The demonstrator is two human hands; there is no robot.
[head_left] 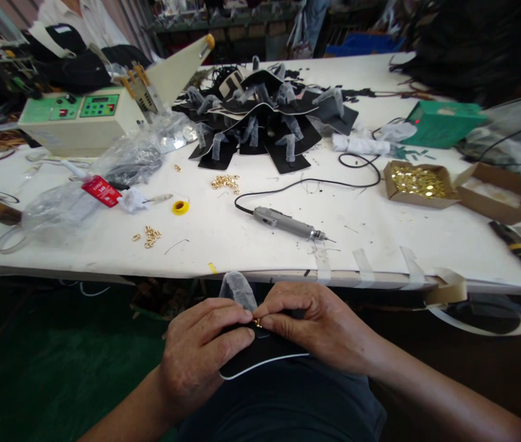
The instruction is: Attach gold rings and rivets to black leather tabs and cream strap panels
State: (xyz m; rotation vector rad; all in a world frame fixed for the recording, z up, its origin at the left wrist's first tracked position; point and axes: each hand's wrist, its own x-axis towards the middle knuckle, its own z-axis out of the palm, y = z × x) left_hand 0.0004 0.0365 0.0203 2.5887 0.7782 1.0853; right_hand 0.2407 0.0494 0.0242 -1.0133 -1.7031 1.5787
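Pinching a small gold metal fitting, the right hand meets the left hand, which grips a flat black panel; fastening looks unfinished, with loose gold fittings farther off.

Left hand and right hand bare, fingers plain, skin faintly creased over knuckles. Left forearm and right forearm bare too—smooth, tapering toward wrists, uncovered out to picture edge. Below grip, dark cloth garment over lap—matt, blue-grey to near black, softly wrinkled, rounded fold at side right of grip. Garment type and finer weave too dim to tell.
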